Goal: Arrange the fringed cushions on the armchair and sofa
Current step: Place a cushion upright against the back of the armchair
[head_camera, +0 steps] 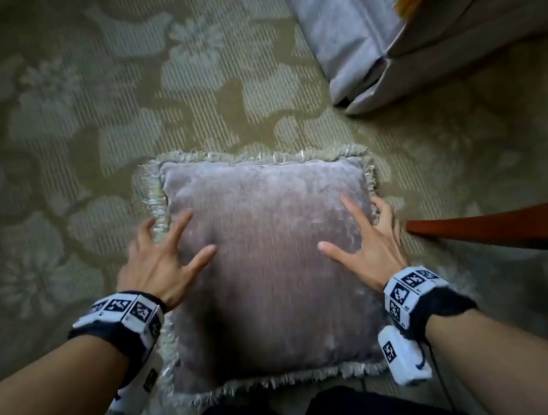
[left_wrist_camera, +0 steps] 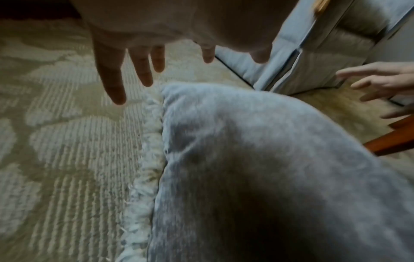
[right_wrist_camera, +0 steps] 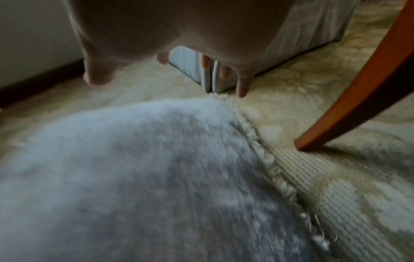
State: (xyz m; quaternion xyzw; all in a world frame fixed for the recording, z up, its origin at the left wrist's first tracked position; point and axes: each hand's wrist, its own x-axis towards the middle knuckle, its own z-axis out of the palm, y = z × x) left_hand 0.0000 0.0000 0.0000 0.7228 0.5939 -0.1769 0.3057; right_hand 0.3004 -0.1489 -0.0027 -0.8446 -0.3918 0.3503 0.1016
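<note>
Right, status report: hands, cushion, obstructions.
Left hand and right hand open, spread at cushion sides. Cushion flat on carpet. Wooden leg close beside right hand.

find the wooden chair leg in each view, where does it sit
Head: wooden chair leg at the right edge, tip beside the right hand.
Left wrist: at the right edge, past the cushion.
Right wrist: curving down the right side to the carpet.
Shared landmark: the cushion's fringe.

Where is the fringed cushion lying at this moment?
In the head view the fringed cushion lies flat on the patterned carpet, between the left hand and right hand, with a wooden leg at its right.
</note>
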